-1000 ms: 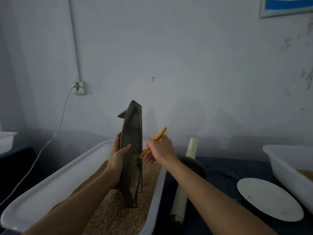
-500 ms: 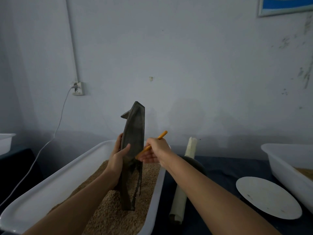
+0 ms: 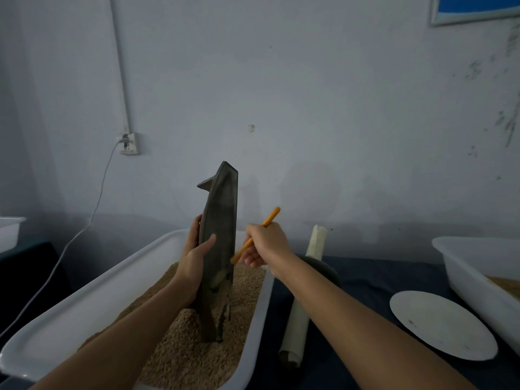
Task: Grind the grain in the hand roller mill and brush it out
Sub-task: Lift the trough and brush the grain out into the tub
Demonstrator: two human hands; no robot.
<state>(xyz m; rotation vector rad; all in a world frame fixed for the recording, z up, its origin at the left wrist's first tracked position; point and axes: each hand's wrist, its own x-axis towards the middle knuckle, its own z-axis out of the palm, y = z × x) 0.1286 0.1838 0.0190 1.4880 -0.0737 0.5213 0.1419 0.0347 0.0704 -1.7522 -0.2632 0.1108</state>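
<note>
left hand [image 3: 197, 257] fingers grip dark mill trough [image 3: 221, 237], upright, lower end in grain [image 3: 180, 350] | right hand [image 3: 264, 243] fingers pinch orange brush handle [image 3: 254, 236] against trough | white tub [image 3: 84, 302] holds grain | roller [image 3: 299, 313] on worktop [image 3: 365, 280] beside tub

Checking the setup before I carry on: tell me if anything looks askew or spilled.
The dark boat-shaped stone trough stands on end in the grain-filled white tray, held by the left hand. No spill shows.

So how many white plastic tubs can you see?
3: one big white plastic tub of grain in front, one white plastic tub at the right edge, one white plastic tub at the far left, mostly cut off.
</note>
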